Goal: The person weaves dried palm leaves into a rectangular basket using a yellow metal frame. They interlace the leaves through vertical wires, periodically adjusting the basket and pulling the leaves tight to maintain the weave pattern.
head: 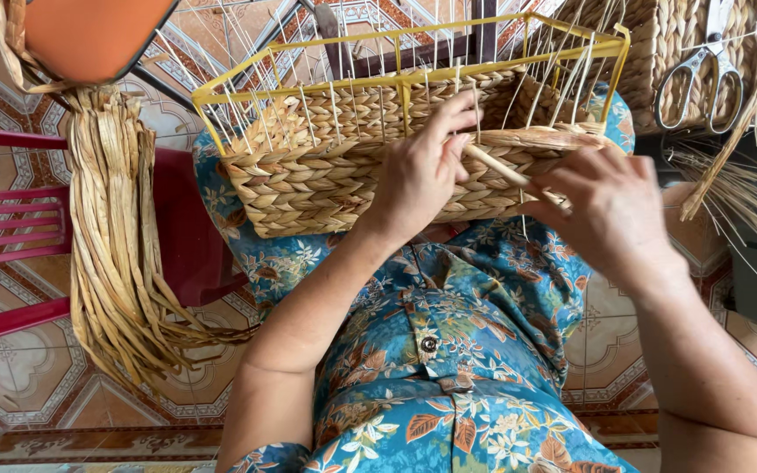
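A half-woven straw basket (308, 175) on a yellow wire frame (405, 81) rests on my lap, its thin white uprights sticking up. My left hand (422, 171) presses on the near wall of the basket, fingers curled over the top woven row. My right hand (606, 206) is at the basket's right corner, gripping a pale straw strand (497, 166) that runs from it toward my left fingers.
A thick bundle of dried straw strands (120, 254) hangs at the left over a red plastic chair (10, 228). Scissors (703, 74) hang on a finished woven basket (676, 44) at the upper right, with loose thin reeds (755, 193) below. The floor is patterned tile.
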